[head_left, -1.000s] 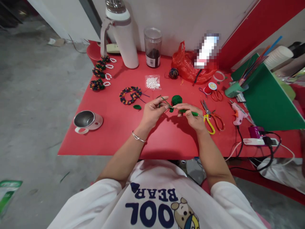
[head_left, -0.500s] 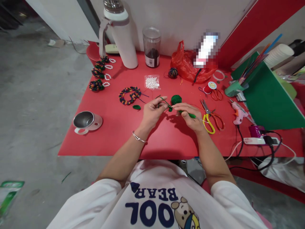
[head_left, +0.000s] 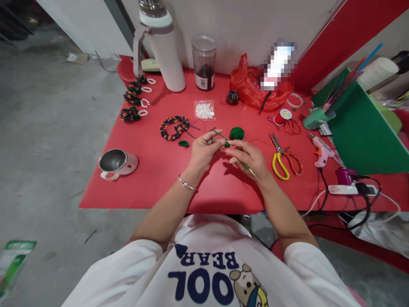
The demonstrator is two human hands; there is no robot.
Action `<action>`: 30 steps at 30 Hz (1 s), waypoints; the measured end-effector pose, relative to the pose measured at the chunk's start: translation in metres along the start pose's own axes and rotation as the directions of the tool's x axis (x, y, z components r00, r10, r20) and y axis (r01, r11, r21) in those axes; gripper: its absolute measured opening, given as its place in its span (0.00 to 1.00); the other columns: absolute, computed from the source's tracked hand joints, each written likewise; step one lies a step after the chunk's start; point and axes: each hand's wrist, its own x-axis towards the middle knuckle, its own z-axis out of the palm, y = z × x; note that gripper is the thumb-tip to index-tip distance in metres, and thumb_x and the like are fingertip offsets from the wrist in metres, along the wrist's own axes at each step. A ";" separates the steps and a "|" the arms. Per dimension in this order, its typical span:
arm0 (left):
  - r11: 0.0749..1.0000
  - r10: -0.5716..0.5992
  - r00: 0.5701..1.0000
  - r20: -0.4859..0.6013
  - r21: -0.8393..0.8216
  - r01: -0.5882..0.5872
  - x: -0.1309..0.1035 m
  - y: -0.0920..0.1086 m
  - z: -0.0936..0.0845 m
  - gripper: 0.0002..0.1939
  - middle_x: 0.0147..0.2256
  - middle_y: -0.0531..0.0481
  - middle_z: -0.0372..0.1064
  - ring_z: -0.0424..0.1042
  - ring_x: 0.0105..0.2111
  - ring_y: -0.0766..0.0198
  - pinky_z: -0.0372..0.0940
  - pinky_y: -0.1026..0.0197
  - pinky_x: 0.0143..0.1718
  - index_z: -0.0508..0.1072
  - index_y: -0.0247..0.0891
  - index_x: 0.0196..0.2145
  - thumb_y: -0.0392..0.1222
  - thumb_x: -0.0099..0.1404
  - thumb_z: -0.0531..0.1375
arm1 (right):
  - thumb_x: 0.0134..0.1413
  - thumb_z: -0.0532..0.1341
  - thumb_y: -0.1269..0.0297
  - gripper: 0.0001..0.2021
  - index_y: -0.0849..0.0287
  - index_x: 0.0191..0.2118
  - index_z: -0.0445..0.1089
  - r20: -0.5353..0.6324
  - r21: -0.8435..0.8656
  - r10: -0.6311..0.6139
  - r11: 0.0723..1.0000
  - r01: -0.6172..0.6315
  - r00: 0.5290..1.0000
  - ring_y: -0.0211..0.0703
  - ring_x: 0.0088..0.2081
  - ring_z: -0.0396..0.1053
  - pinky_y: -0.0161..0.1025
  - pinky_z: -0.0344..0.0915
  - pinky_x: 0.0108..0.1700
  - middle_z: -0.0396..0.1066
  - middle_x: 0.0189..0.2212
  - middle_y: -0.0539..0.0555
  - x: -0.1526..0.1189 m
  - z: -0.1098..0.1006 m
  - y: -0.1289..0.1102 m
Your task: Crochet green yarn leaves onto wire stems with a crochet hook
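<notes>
Head view: by the green ball (head_left: pixel 237 133), the left hand (head_left: pixel 204 148) pinched yarnwork (head_left: pixel 227 144), the right hand (head_left: pixel 251 157) held, apparently, a hook (head_left: pixel 253 173), and strand (head_left: pixel 220 134) slack risked a slipped loop.

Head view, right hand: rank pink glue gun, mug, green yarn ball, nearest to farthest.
From the right hand:
1. Green yarn ball: just beyond it.
2. Pink glue gun: off to the right.
3. Mug: farthest, across at the table's left side.
</notes>
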 end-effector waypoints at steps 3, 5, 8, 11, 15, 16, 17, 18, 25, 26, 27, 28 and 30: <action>0.999 0.044 0.999 -0.021 -0.020 -0.045 0.000 -0.003 0.002 0.24 0.23 0.53 0.75 0.70 0.23 0.70 0.63 0.67 0.25 0.81 0.34 0.41 0.34 0.44 0.77 | 0.70 0.61 0.57 0.13 0.47 0.55 0.76 -0.029 -0.113 -0.022 0.993 0.019 0.999 0.43 0.45 0.79 0.43 0.78 0.49 0.76 0.58 0.55 -0.002 0.005 0.000; 0.995 0.079 0.996 -0.031 -0.053 -0.080 0.000 -0.005 0.003 0.24 0.23 0.55 0.74 0.68 0.22 0.71 0.60 0.68 0.24 0.81 0.35 0.42 0.33 0.45 0.76 | 0.68 0.64 0.58 0.12 0.47 0.54 0.77 -0.063 -0.184 -0.086 0.980 0.073 0.994 0.45 0.49 0.78 0.46 0.76 0.52 0.76 0.58 0.55 -0.001 0.010 0.001; 0.991 0.030 0.999 0.012 -0.133 -0.028 -0.001 -0.006 0.002 0.23 0.19 0.60 0.67 0.57 0.16 0.77 0.50 0.70 0.18 0.80 0.36 0.42 0.32 0.46 0.74 | 0.65 0.67 0.58 0.15 0.44 0.56 0.76 -0.132 -0.208 -0.198 0.964 0.168 0.971 0.49 0.52 0.75 0.48 0.75 0.52 0.77 0.56 0.56 0.001 0.015 0.005; 0.970 -0.146 0.979 0.142 -0.174 0.170 -0.003 -0.003 0.000 0.21 0.16 0.64 0.59 0.46 0.13 0.79 0.41 0.70 0.16 0.80 0.37 0.41 0.32 0.48 0.73 | 0.62 0.69 0.55 0.18 0.41 0.58 0.75 -0.207 -0.202 -0.307 0.942 0.266 0.929 0.49 0.52 0.76 0.49 0.75 0.51 0.78 0.54 0.56 0.001 0.014 0.011; 0.932 -0.279 0.924 0.262 -0.159 0.327 -0.004 0.005 -0.004 0.21 0.18 0.62 0.62 0.45 0.13 0.81 0.40 0.71 0.16 0.80 0.38 0.40 0.31 0.46 0.73 | 0.59 0.69 0.48 0.22 0.40 0.58 0.76 -0.231 -0.129 -0.308 0.950 0.285 0.923 0.50 0.51 0.77 0.53 0.75 0.54 0.81 0.52 0.55 0.004 0.002 0.014; 0.932 -0.281 0.921 0.270 -0.154 0.329 -0.003 0.006 -0.005 0.21 0.18 0.62 0.63 0.45 0.13 0.81 0.40 0.71 0.16 0.80 0.38 0.39 0.31 0.45 0.73 | 0.59 0.68 0.47 0.22 0.41 0.58 0.76 -0.229 -0.111 -0.296 0.954 0.277 0.927 0.51 0.51 0.77 0.54 0.75 0.54 0.81 0.51 0.55 0.005 -0.002 0.014; 0.935 -0.278 0.921 0.272 -0.141 0.324 -0.003 0.007 -0.006 0.22 0.18 0.61 0.64 0.45 0.13 0.81 0.39 0.71 0.16 0.80 0.38 0.39 0.31 0.44 0.74 | 0.60 0.67 0.45 0.21 0.42 0.57 0.77 -0.219 -0.095 -0.285 0.958 0.271 0.933 0.51 0.50 0.77 0.54 0.75 0.53 0.82 0.50 0.55 0.006 -0.005 0.013; 0.943 -0.271 0.924 0.269 -0.120 0.311 -0.003 0.007 -0.007 0.22 0.18 0.61 0.65 0.45 0.13 0.81 0.38 0.70 0.16 0.81 0.37 0.39 0.31 0.43 0.74 | 0.61 0.66 0.45 0.20 0.42 0.56 0.78 -0.193 -0.079 -0.272 0.962 0.262 0.943 0.50 0.50 0.77 0.55 0.75 0.53 0.82 0.50 0.55 0.008 -0.009 0.012; 0.992 -0.064 0.994 0.089 0.110 0.054 0.002 0.000 -0.009 0.22 0.15 0.59 0.64 0.57 0.15 0.74 0.47 0.67 0.18 0.82 0.32 0.39 0.32 0.43 0.75 | 0.62 0.69 0.54 0.14 0.45 0.52 0.80 -0.017 -0.089 -0.302 0.950 0.299 0.953 0.47 0.49 0.78 0.51 0.76 0.51 0.83 0.49 0.54 0.016 -0.020 0.014; 0.991 -0.038 0.997 0.066 0.130 0.029 0.002 0.000 -0.009 0.21 0.16 0.58 0.66 0.58 0.16 0.74 0.49 0.67 0.19 0.82 0.32 0.39 0.32 0.44 0.74 | 0.63 0.69 0.54 0.13 0.46 0.51 0.80 0.006 -0.116 -0.296 0.949 0.295 0.955 0.47 0.49 0.77 0.51 0.77 0.51 0.83 0.49 0.54 0.016 -0.019 0.014; 0.989 -0.014 0.999 0.045 0.149 0.007 0.002 -0.001 -0.009 0.20 0.17 0.57 0.68 0.58 0.16 0.74 0.50 0.66 0.20 0.82 0.31 0.38 0.32 0.44 0.74 | 0.63 0.68 0.55 0.12 0.47 0.51 0.81 0.025 -0.141 -0.289 0.947 0.289 0.957 0.48 0.49 0.77 0.52 0.77 0.51 0.83 0.49 0.54 0.016 -0.019 0.015; 0.986 0.008 1.000 0.026 0.167 -0.012 0.002 -0.001 -0.009 0.20 0.17 0.56 0.69 0.58 0.17 0.74 0.51 0.66 0.20 0.82 0.31 0.38 0.31 0.44 0.73 | 0.64 0.68 0.55 0.12 0.47 0.50 0.81 0.039 -0.160 -0.282 0.945 0.285 0.959 0.48 0.49 0.77 0.53 0.77 0.51 0.83 0.50 0.54 0.016 -0.018 0.014; 0.978 0.046 0.999 0.003 0.204 -0.045 0.003 -0.001 -0.009 0.20 0.18 0.55 0.70 0.58 0.17 0.74 0.52 0.66 0.20 0.83 0.31 0.38 0.31 0.44 0.72 | 0.64 0.67 0.56 0.11 0.48 0.50 0.81 0.050 -0.171 -0.277 0.944 0.281 0.960 0.49 0.50 0.77 0.54 0.77 0.51 0.83 0.50 0.54 0.015 -0.018 0.012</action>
